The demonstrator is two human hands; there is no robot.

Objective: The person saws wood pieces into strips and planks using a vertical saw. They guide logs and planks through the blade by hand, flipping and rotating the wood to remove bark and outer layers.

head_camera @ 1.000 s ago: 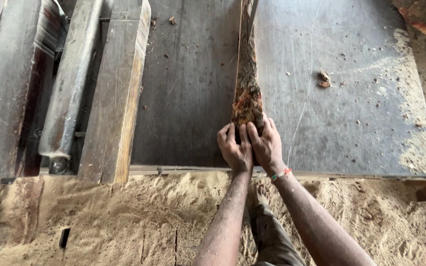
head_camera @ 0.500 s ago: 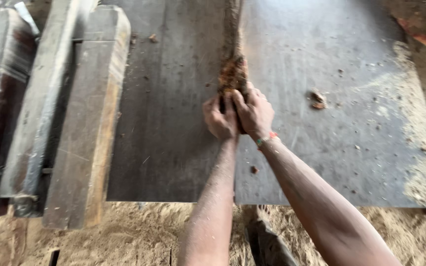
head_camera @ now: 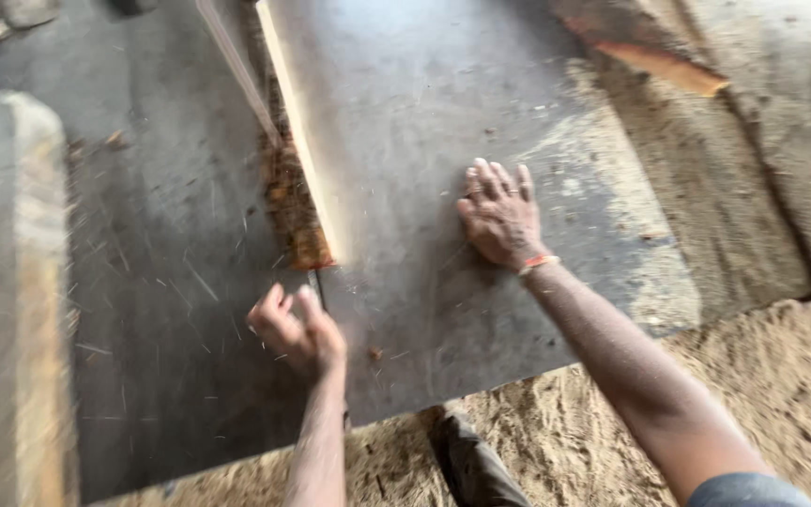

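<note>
1. Our hands have parted: in the earlier frames both were cupped together on the near end of the bark-edged wood strip (head_camera: 295, 192); now neither touches it.
2. Right hand (head_camera: 501, 218) lies flat on the grey saw table (head_camera: 424, 310), fingers spread, well right of the strip.
3. Left hand (head_camera: 295, 330) hovers loosely curled just below the strip's near end, holding nothing.
4. The strip lies along the table slot; we judge the push finished.
5. View has swung right; more sawdust (head_camera: 556, 432) shows.

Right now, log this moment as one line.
left hand: loosely curled, near wood strip | right hand: flat on saw table | sawdust below
</note>
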